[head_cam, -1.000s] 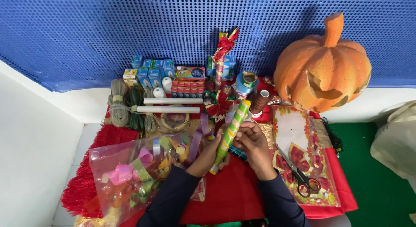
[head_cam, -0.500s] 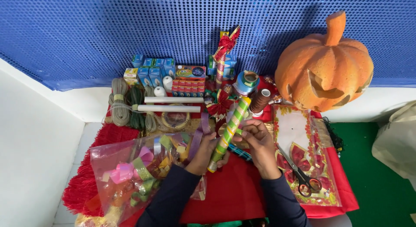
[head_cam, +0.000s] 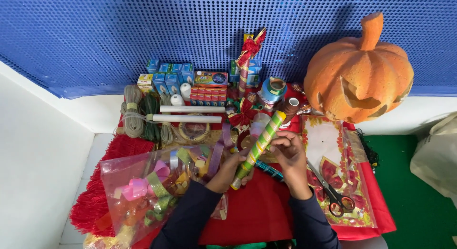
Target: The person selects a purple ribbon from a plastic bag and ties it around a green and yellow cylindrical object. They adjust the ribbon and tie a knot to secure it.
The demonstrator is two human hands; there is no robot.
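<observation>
here both hands, the left hand [head_cam: 232,169] and right hand [head_cam: 288,151], clamp a green-and-yellow striped tube [head_cam: 258,148], tilted above the red cloth [head_cam: 257,215], scissors [head_cam: 331,192] nearby.

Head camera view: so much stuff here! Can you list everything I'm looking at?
striped tube: one, green and yellow, held in both hands
pumpkin: one, orange, carved, far right
scissors: one, dark handles, right on the patterned sheet
ribbon bag: one, clear, mixed colours, near left
white rolls: two, behind the bag
twine bundles: several, beige and green, far left
small boxes: several, blue, by the wall
red cloth: one, underneath
left hand: tube's lower end
right hand: tube's middle
</observation>
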